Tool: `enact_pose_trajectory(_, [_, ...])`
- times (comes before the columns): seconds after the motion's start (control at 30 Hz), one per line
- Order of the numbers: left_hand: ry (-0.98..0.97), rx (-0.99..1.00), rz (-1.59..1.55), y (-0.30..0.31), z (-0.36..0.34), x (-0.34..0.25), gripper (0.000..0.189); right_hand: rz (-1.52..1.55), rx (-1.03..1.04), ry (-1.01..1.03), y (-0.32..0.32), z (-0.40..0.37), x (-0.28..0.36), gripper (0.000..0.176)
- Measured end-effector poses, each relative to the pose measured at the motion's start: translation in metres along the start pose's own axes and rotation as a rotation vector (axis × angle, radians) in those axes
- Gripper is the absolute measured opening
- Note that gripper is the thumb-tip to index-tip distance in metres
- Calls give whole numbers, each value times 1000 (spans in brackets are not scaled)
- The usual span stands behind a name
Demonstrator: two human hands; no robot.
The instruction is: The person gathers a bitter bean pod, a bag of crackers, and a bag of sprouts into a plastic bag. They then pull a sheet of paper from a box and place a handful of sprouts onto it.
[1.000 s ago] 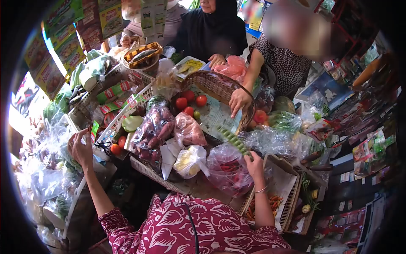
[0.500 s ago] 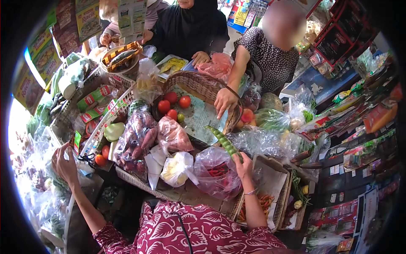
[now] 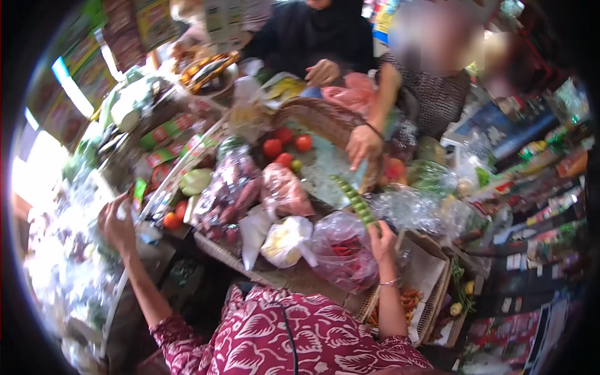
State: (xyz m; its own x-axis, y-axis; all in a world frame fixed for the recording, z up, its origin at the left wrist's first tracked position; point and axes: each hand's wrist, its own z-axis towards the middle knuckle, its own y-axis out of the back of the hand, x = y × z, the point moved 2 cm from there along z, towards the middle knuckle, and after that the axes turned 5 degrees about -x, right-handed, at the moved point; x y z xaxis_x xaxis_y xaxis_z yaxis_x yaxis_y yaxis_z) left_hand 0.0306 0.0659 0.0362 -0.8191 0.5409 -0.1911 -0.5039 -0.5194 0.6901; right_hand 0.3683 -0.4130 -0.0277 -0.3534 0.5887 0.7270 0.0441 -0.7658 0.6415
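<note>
Right of centre in the frame, the right hand has its fingers drawn narrow around the lower end of a long green pod, whose free length slants toward the upper left. Because the hold is at one end only, a loosened grip or a knock to the far tip could make the pod swing or slip. Just below and left of it sits a bag of red chillies, and to its right a clear plastic bag; loose film on either could catch the pod, and a drop could land on them.

Beyond the tip, a wicker basket carries tomatoes; whether the pod touches its near edge, I cannot tell. Another person's hand hangs over the basket's right side, near the tip, so the two could bump if both moved at once.

At the left of the frame, well apart, the left hand is raised with fingers curled; blur hides whether it holds anything. It is beside a mass of plastic bags, where a careless sweep could snag the film and drag the goods.
</note>
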Motion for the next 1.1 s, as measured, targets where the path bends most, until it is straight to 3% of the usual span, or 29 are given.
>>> enact_pose_trajectory(0.13, [41,-18,31,12,3,-13,15,-101,44,68,-10,2,-7,27])
enact_pose_trajectory(0.37, [51,-38,33,13,3,-14,13,7,-13,96,-9,0,0,24])
enact_pose_trajectory(0.43, [54,-39,44,14,3,-15,13,84,-4,-36,-7,-2,3,22])
enact_pose_trajectory(0.57, [46,-45,21,15,4,-15,13,118,8,-38,-10,-4,7,22])
enact_pose_trajectory(0.67, [43,-54,19,14,3,-14,13,12,73,185,-20,-1,6,25])
enact_pose_trajectory(0.8, [53,-62,2,15,3,-15,13,-5,126,169,-21,-1,0,26])
enact_pose_trajectory(0.97, [47,-69,14,13,2,-13,13,153,21,58,-16,-4,6,27])
enact_pose_trajectory(1.1, [47,-69,27,12,2,-11,13,44,75,98,-23,-1,-8,27])
